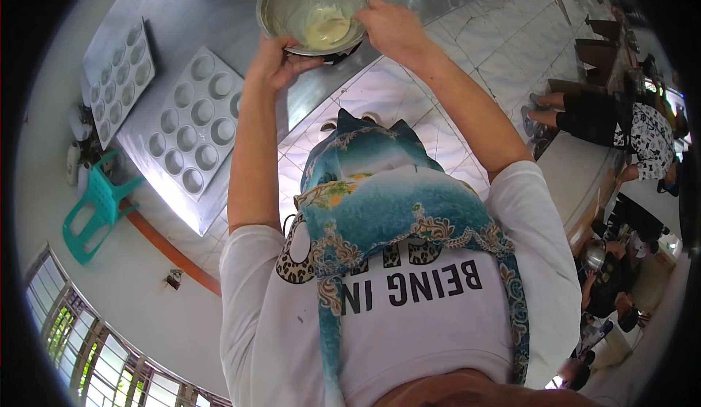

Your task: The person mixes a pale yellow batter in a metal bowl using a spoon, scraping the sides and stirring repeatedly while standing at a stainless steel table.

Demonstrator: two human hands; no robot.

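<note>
A round metal mixing bowl [267, 10] with pale, creamy batter [323, 32] is at the front edge of the metal table, its mouth facing me. My left hand [276, 62] grips its near-left rim, thumb above and fingers spread beneath. At the right rim, my right hand [391, 29] is curled around the end of a batter-coated spatula [335, 28]. The spatula's head lies in the batter; its handle is mostly hidden by my fingers. Something dark shows under the bowl, too covered to identify.
Two metal muffin pans, one nearer [186, 117] and one farther [123, 73], lie left on the metal table [181, 18]. A green plastic chair [101, 204] stands beyond its left end. Tiled floor [493, 51] lies right, with a person [597, 117] and others farther off.
</note>
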